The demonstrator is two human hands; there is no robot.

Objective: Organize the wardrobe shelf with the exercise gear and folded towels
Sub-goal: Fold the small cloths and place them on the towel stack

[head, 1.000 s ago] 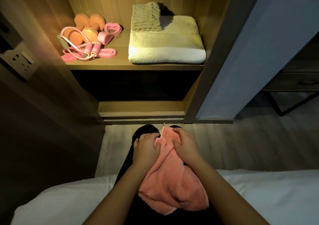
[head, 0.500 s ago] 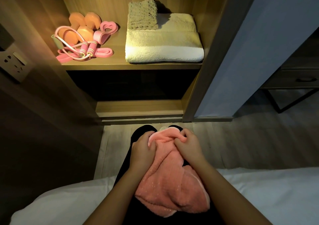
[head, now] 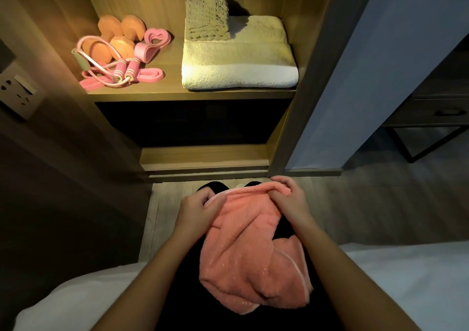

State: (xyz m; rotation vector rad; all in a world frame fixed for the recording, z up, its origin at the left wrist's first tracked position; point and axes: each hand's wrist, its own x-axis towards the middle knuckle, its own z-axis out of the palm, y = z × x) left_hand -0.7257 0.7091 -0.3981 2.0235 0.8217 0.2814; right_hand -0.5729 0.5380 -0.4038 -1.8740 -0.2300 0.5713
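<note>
Head view, dim light.

- Pink towel [head: 253, 249] is seen crumpled on the lap. Its near end is bunched by the bed [head: 406, 285] and its far edge is lifted at the knees.
- The far edge is gripped at two places. The left hand [head: 196, 207] is curled on the left end of that edge. The right hand [head: 289, 198] is curled over a raised fold at the right end.
- The cloth is pinched under the left fingers [head: 206, 196] and draped beneath the right fingers [head: 279, 180]. A slack span runs between them, and the bulk trails back toward the body, unheld.
- Step judged: opening the towel out for folding. It is done best if the two true corners are found first, the edge is drawn taut between the hands, and the hems are matched before any fold is pressed.
- Whether corners or mid-edge folds are held cannot be told; the hem is lost in shadow.
- Shelf [head: 172, 93]: a white towel [head: 238, 71] is folded at right, with a grey cloth [head: 206, 18] on its rear left. Dumbbells [head: 121, 38], a rope [head: 121, 67] and bands [head: 149, 76] are heaped at left.
- A fold narrow enough to sit beside the grey cloth is likely wanted.
</note>
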